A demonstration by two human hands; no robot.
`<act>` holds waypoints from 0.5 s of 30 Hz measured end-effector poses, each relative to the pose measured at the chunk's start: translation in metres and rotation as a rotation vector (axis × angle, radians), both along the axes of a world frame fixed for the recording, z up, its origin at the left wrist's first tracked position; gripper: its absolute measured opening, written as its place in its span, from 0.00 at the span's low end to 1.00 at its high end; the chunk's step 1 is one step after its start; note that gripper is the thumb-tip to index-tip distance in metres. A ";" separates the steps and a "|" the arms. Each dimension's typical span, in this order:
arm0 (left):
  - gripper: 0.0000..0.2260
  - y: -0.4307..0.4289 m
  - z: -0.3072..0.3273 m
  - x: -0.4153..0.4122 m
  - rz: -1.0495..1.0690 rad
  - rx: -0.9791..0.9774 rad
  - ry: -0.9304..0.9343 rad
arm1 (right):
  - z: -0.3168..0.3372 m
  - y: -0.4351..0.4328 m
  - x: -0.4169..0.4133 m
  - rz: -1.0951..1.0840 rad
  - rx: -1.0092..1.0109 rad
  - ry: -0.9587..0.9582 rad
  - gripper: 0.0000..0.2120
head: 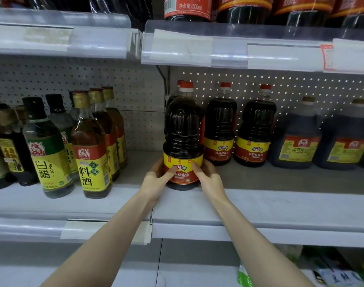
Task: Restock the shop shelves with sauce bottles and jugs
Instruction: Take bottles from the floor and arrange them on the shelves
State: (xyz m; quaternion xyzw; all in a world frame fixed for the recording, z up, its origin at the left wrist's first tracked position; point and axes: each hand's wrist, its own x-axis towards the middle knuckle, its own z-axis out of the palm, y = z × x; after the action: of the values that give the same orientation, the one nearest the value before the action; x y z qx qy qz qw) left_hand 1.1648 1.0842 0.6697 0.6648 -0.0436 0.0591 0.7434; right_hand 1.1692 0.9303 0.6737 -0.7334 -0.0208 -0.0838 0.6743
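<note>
One soy sauce jug (183,129), mid-frame, gripped low.
Likely heavy, slick plastic: your left hand (156,180) and right hand (209,177) wrap its labelled base; support it from there.

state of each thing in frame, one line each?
soy sauce jug: upright, capped, near the front of the shelf
left hand: grips the jug's left side
right hand: grips the jug's right side
white vinegar bottle: upright, capped
cooking wine bottle: upright, capped
</note>
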 end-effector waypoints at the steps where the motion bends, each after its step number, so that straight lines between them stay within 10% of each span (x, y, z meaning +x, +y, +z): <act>1: 0.24 0.000 -0.001 0.001 0.018 0.001 -0.001 | -0.002 0.000 0.001 -0.005 -0.022 0.000 0.28; 15: 0.28 -0.004 -0.009 0.003 0.126 0.095 -0.048 | -0.002 -0.001 -0.002 -0.035 -0.023 0.005 0.23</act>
State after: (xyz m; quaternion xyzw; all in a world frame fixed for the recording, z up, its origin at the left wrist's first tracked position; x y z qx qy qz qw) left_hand 1.1673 1.0805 0.6602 0.6990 -0.0223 0.1196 0.7047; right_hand 1.1670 0.9291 0.6713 -0.7415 -0.0073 -0.0935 0.6643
